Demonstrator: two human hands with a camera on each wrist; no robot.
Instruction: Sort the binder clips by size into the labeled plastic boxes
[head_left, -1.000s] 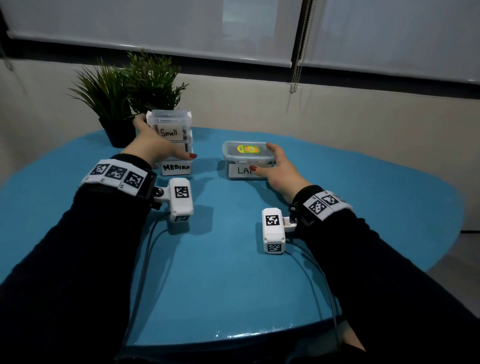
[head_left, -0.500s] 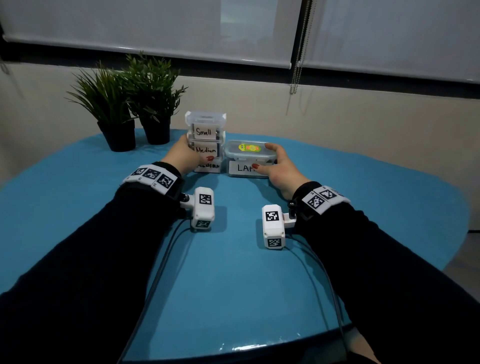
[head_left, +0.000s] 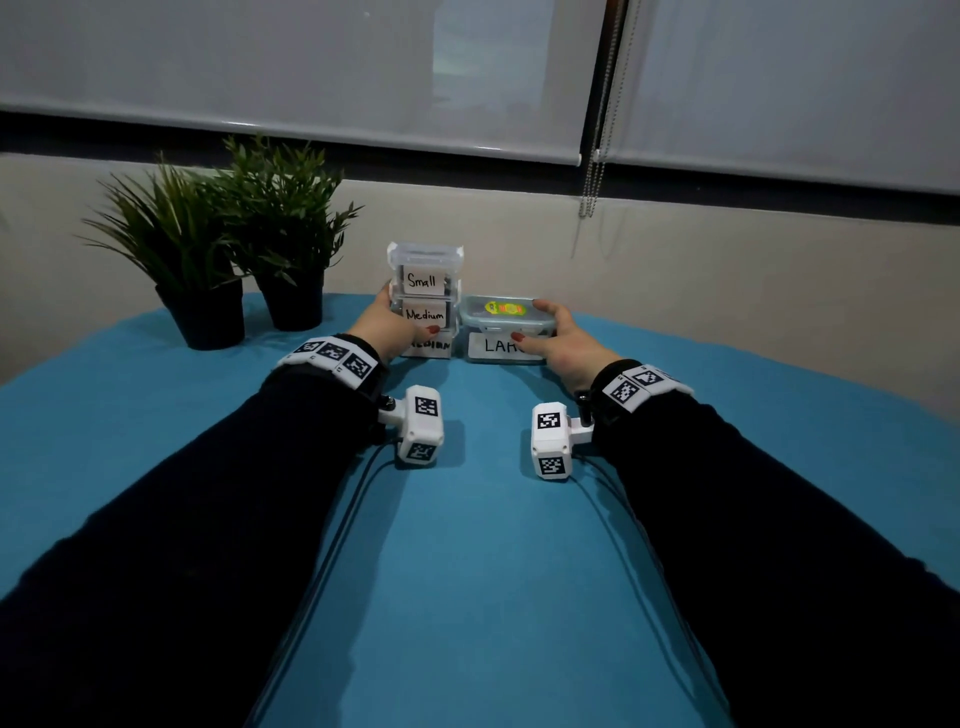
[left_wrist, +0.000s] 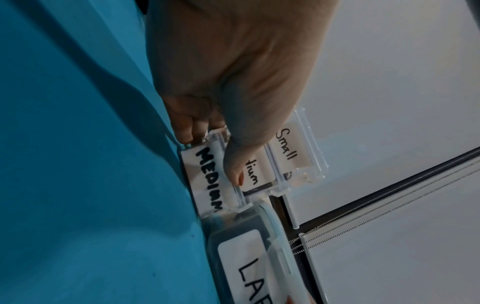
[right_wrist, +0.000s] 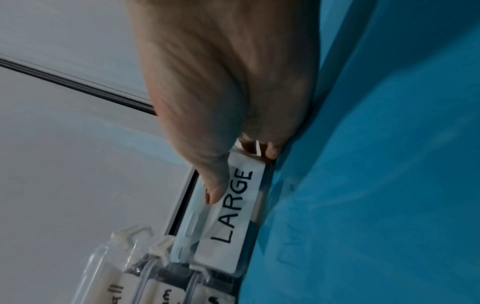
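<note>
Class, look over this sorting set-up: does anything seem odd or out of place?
One oddity: the stack held by the left hand has two boxes labelled medium, "Medium" sitting on "MEDIUM", under the "Small" box. The right hand holds the "LARGE" box beside it. Nothing looks spilled or damaged.

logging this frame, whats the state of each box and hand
clear plastic box labelled Small: lid shut, top of stack
clear box labelled Medium: stacked, middle
clear box labelled MEDIUM: bottom, on table
grey-lidded box labelled LARGE: lid on
left hand: grips stack
right hand: grips LARGE box
</note>
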